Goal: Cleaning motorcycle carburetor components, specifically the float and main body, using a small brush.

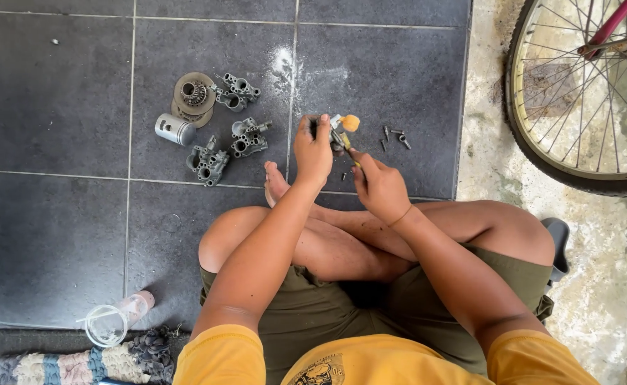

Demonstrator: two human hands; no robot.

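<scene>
Both hands (313, 150) (379, 187) work a screwdriver (347, 135) over dark floor tiles (57, 214) (dusty).

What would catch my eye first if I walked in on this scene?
Probably the two hands at the centre: the left hand grips a small grey metal part, and the right hand works on it with a yellow-handled screwdriver. To the left, more grey engine parts lie on the dark tiled floor, and a bicycle wheel fills the top right corner.

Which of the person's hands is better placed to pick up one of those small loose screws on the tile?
Probably the right hand: it sits nearer the small dark metal screws, though it holds a yellow-handled screwdriver. The left hand grips a small grey metal part.
</scene>
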